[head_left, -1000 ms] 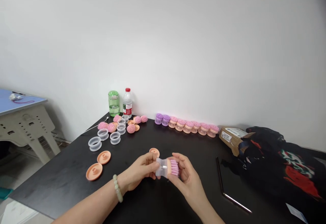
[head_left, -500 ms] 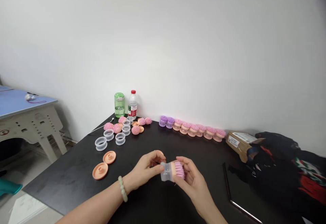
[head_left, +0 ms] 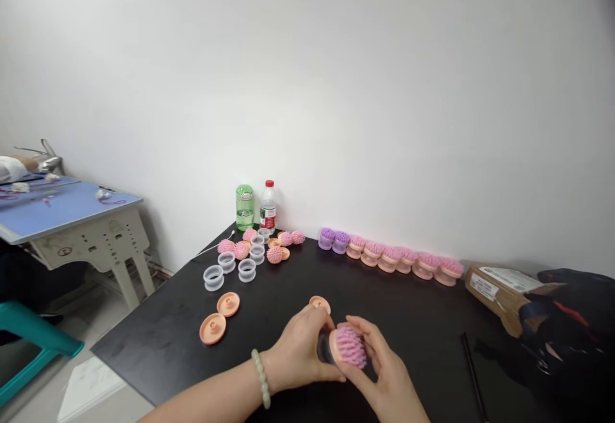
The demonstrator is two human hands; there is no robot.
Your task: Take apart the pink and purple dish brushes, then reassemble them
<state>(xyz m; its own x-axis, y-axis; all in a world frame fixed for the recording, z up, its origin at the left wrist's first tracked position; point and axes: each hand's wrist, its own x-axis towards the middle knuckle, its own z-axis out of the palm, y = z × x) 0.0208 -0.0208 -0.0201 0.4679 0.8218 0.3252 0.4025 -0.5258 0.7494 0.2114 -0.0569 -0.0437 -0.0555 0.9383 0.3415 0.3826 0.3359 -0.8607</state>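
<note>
Black table [head_left: 148, 346] against white wall; pink-bristled brush [head_left: 350, 347] gripped between both hands near table's front edge.
Compared with a moment earlier, bristles turned up toward camera, clear plastic sleeve [head_left: 325, 350] mostly hidden behind brush head. Left hand [head_left: 298, 352] curled closed around sleeve, jade bead bracelet [head_left: 262, 378] on wrist. Right hand [head_left: 384, 372] half curved, fingers pressed on brush's peach rim and bristles. Peach disc [head_left: 319, 304] just beyond left hand. Further left, clear rings [head_left: 214, 277] and two more peach discs [head_left: 212, 329]; row of purple and pink brushes [head_left: 398, 256] along wall.
</note>
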